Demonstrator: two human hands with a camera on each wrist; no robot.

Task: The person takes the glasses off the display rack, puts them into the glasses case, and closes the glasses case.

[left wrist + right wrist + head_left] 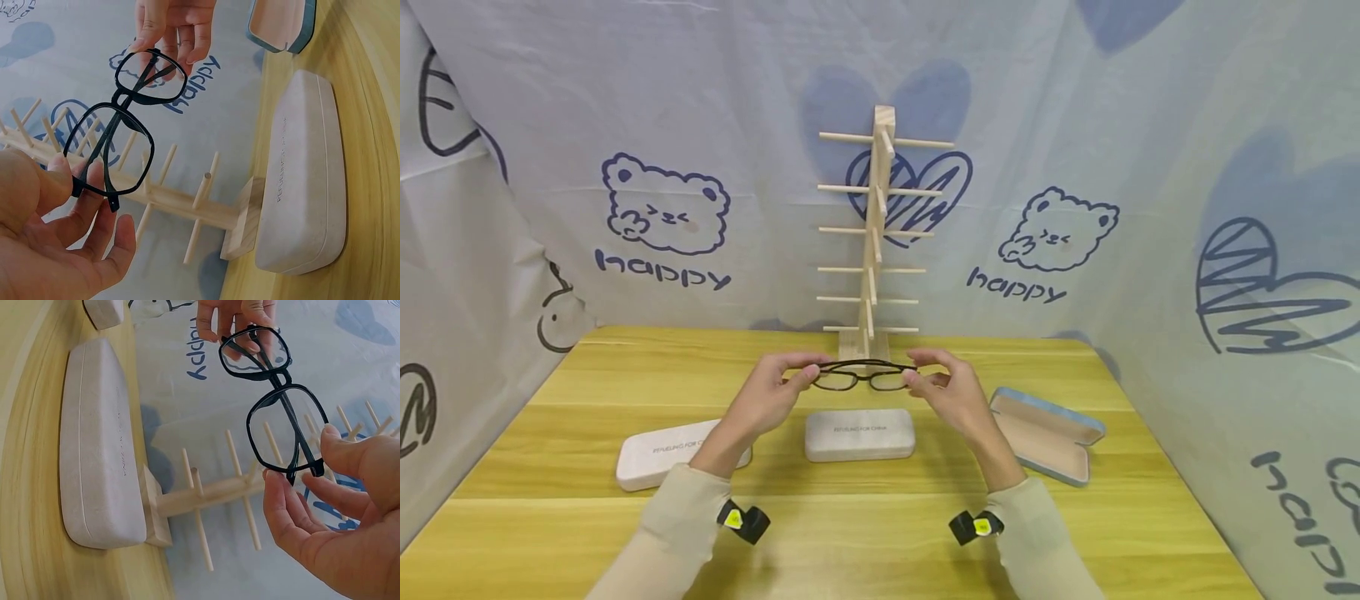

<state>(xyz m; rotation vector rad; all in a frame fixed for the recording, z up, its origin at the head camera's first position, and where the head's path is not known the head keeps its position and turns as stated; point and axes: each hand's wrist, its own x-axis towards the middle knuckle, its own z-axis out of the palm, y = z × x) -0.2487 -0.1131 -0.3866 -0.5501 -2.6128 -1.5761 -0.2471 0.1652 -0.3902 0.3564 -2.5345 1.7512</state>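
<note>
Black-framed eyeglasses (863, 379) are held up in front of me between both hands, above the table. Their temples cross behind the lenses, folded in. My left hand (766, 393) pinches one end of the frame between thumb and fingers; the left wrist view shows the thumb at the frame's outer corner (77, 186). At the opposite end, my right hand (953, 396) grips the other corner the same way, seen closely in the right wrist view. Below the eyeglasses lies a closed white glasses case (860, 436) with printed lettering.
Behind the eyeglasses stands a wooden display rack (874, 225) with rows of pegs. Another closed white case (658, 452) lies left, partly hidden by my left forearm. An open blue case (1051, 442) lies right. Printed cloth (760, 100) hangs around the wooden table (850, 533).
</note>
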